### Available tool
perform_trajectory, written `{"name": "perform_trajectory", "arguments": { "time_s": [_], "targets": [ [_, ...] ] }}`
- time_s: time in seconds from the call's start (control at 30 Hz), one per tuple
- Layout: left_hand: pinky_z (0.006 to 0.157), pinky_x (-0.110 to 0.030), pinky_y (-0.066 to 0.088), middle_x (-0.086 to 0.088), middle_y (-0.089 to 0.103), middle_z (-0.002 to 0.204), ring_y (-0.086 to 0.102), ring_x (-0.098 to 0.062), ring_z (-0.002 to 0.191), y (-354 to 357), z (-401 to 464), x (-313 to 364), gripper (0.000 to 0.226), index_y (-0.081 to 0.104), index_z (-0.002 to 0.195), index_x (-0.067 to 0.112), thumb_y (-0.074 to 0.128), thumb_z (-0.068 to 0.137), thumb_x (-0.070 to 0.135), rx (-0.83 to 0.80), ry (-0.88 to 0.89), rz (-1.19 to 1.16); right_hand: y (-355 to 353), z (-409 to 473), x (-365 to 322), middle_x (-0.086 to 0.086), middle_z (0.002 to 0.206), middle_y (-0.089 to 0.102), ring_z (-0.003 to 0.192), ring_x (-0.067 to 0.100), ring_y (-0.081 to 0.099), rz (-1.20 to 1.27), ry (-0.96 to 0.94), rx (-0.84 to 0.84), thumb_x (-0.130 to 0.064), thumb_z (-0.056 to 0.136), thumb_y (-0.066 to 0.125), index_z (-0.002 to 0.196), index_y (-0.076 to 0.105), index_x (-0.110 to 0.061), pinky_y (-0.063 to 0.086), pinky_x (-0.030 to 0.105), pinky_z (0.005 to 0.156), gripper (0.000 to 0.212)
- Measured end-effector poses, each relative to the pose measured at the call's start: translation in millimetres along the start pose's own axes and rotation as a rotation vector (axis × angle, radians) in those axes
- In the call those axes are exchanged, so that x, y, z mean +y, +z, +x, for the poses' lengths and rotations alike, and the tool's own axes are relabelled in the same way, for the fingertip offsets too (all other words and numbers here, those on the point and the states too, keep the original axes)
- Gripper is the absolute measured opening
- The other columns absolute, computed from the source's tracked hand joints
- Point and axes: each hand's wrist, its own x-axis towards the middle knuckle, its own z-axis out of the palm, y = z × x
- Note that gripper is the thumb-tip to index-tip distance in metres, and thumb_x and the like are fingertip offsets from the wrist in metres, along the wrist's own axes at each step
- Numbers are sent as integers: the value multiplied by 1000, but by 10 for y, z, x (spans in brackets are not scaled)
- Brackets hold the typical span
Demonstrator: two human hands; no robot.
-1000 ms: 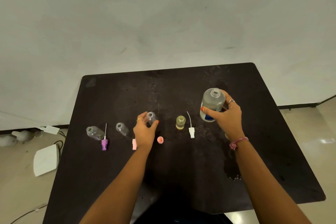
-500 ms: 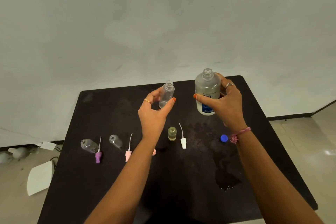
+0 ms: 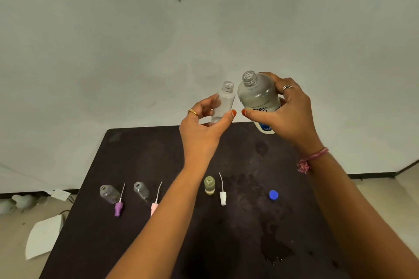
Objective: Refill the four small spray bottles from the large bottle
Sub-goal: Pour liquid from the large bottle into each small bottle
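Note:
My left hand [image 3: 201, 127] holds an empty clear small bottle [image 3: 224, 102] upright, high above the black table [image 3: 249, 244]. Right beside it my right hand [image 3: 288, 113] grips the large uncapped bottle [image 3: 258, 97], tilted slightly toward the small one; their necks are close but apart. On the table stand two more empty small bottles [image 3: 109, 193] [image 3: 141, 190] at the left and a small bottle with yellowish liquid [image 3: 209, 185] in the middle. Spray tops lie beside them: purple [image 3: 118, 208], pink [image 3: 154, 207], white [image 3: 222, 197].
A blue cap [image 3: 273, 195] lies on the table's right part. Wet spots [image 3: 275, 250] mark the surface near the front right. A white paper sheet [image 3: 44, 235] and cables lie on the floor left of the table. A grey wall rises behind.
Both hands have lifted their bottles from the table to well above it and brought them together. The blue cap came into sight where the large bottle stood.

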Motion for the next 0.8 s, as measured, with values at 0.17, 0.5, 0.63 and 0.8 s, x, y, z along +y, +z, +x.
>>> {"name": "perform_trajectory", "arguments": {
  "time_s": [0.17,0.5,0.63,0.8],
  "targets": [
    [63,-8,49,11,69,104,62,-1,92,37,-11,148,43,67,111,24,83,72,24,17,7,-4,-160,127,-166,0,114,55,100,10,52,-96,-94,-40,-34,63,86,128,54,-28,49,16,81,73],
    [65,-10,50,16,68,101,61,6,90,71,-14,284,40,66,105,30,84,71,23,19,12,-49,-318,337,-220,3,111,55,94,4,45,-270,-267,-28,-33,60,86,128,56,-24,32,-3,76,75],
    [66,-10,50,18,68,101,60,5,91,86,2,304,40,65,104,33,84,70,25,23,23,-43,-336,380,-262,7,109,56,95,17,54,-303,-312,-20,-31,61,86,127,57,-21,43,17,81,73],
    [68,-9,51,14,68,103,62,-2,94,85,37,299,41,65,107,29,84,70,24,27,22,-50,-353,428,-315,11,108,56,96,24,56,-347,-353,0,-26,61,86,129,56,-18,47,29,82,74]
  ]
}}
